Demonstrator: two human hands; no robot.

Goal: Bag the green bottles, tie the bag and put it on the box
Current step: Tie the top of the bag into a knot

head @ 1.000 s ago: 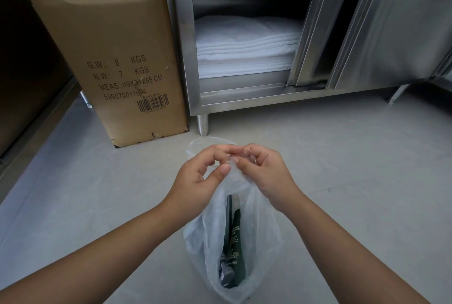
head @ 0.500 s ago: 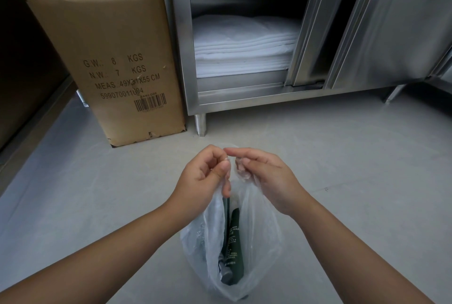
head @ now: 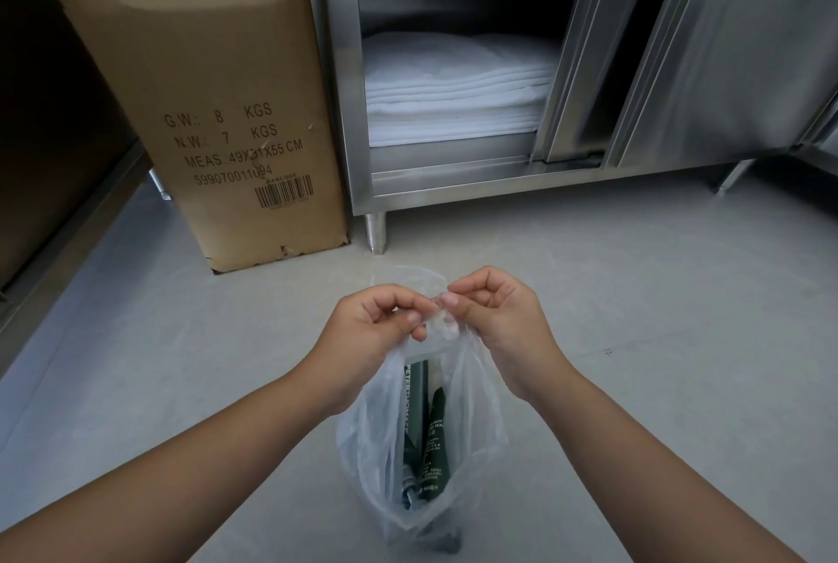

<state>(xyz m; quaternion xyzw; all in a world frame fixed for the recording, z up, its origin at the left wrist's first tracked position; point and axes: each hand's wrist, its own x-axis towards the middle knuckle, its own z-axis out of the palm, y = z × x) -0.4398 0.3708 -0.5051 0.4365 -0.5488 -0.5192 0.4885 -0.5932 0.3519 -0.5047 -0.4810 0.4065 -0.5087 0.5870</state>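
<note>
My left hand (head: 369,333) is pinched shut on the gathered top of the bag (head: 471,435); my right hand (head: 496,317) pinches the same plastic just beside it, fingertips nearly touching. The clear bag hangs below both hands, its base on the grey floor (head: 635,290). The green bottles (head: 431,440) stand upright inside. The box (head: 204,100) stands ahead to the left, beside an open steel cabinet (head: 725,41) holding white folded cloth (head: 453,100).
</note>
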